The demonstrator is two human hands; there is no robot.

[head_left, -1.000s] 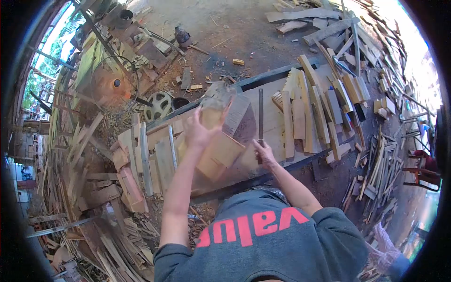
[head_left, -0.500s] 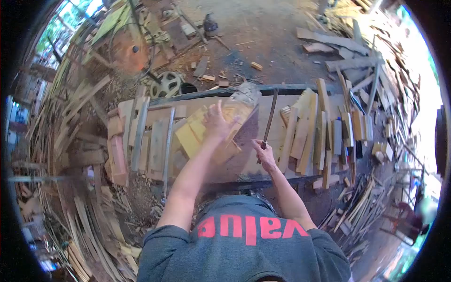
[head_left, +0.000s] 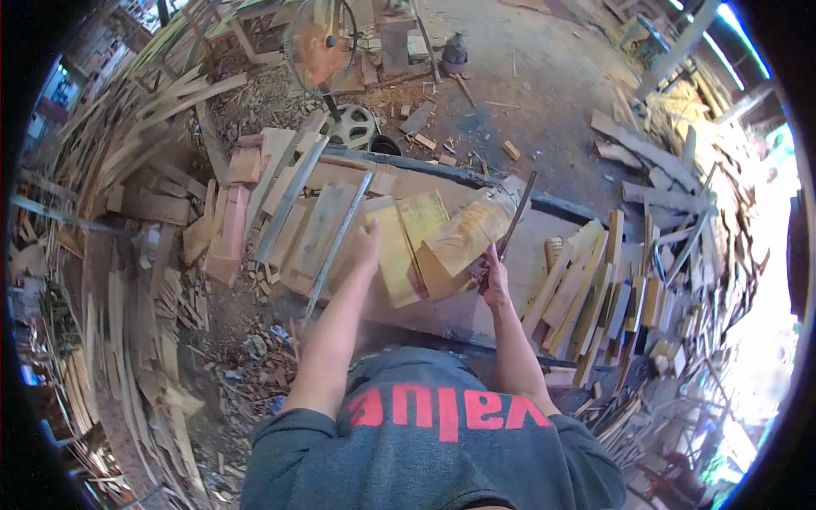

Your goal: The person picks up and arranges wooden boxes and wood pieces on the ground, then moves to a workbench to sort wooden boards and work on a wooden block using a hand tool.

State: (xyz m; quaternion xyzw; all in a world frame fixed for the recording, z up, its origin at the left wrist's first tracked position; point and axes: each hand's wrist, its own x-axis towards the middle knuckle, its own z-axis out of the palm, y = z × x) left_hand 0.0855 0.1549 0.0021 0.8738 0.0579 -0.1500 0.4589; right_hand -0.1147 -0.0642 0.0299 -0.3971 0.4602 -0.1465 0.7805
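Yellowish wooden boards (head_left: 399, 251) lie side by side on the workbench (head_left: 463, 319) in front of me. At their left edge is my left hand (head_left: 367, 246), its fingers against the board's side; whether it grips is unclear. A larger piece of wood with a rough, greyish end (head_left: 480, 225) rests across the boards at the right. My right hand (head_left: 495, 276) is closed around the lower end of a long dark rod (head_left: 518, 212), which points away from me beside that piece.
Planks (head_left: 319, 229) and a metal bar (head_left: 340, 242) lie on the bench's left part, more wood strips (head_left: 586, 289) on its right. Beyond stand a fan (head_left: 323, 42), a spoked wheel (head_left: 353, 127) and a dark pot (head_left: 385, 144). Scrap wood piles flank both sides.
My left hand has moved from the top of the wood to the boards' left edge. The boards now lie spread apart. My right hand keeps the rod, now nearer the wood. The view has turned.
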